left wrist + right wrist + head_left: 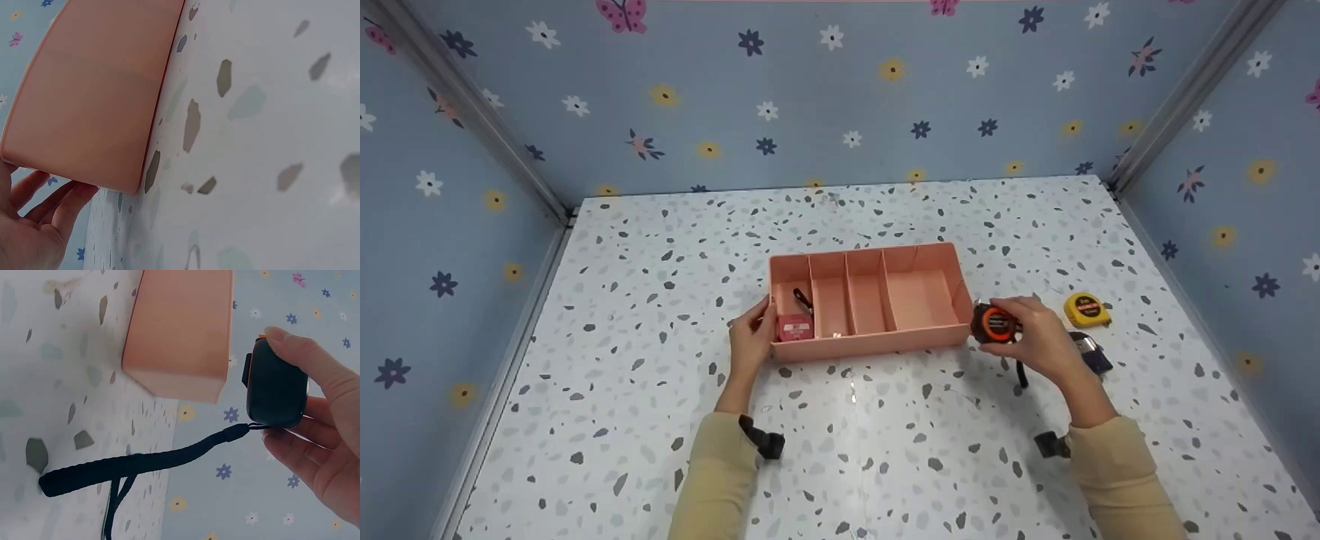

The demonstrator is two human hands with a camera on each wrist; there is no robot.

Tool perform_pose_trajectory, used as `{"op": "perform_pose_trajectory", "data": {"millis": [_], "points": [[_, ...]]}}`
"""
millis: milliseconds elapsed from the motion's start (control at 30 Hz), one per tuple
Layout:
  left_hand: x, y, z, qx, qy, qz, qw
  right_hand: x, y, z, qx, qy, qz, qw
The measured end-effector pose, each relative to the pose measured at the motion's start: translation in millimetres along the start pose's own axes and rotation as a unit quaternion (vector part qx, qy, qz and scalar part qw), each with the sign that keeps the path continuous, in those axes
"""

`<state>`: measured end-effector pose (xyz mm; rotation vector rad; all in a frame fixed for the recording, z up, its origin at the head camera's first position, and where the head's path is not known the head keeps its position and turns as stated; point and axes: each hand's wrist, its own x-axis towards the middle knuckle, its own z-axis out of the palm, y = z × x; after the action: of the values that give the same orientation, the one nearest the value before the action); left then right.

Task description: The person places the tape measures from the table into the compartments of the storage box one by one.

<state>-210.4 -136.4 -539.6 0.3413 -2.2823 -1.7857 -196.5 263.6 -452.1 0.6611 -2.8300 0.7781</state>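
Note:
A pink divided organizer box (832,349) stands on the table, and my left hand (751,337) holds its left end, fingertips against the end wall in the left wrist view. In its leftmost compartment lies a pink tape measure (795,328) with a black strap. My right hand (1039,337) grips a black tape measure (278,385) with an orange ring on its face, between thumb and fingers. It is raised beside the box's right end. From it hangs a black wrist strap (140,464). The other three compartments hold no tape measure.
A yellow tape measure (1086,310) lies right of my right hand. A dark blue and silver tape measure (1093,354) lies nearer, partly behind that hand. Flower-patterned walls (840,90) enclose the speckled table (885,450) at the back and both sides.

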Motion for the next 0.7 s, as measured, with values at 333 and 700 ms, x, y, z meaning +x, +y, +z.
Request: {"op": "perform_pose_trajectory", "data": {"millis": [333,700], "points": [[-0.4,1.2,0.1,-0.003,0.001,-0.010,0.9999,8,-17,14.3,0.023,0.011,-0.030,0.999],[-0.4,1.4,0.5,-0.001,-0.004,-0.016,0.9999,17,-32,26.9,0.042,0.017,-0.064,0.997]]}}
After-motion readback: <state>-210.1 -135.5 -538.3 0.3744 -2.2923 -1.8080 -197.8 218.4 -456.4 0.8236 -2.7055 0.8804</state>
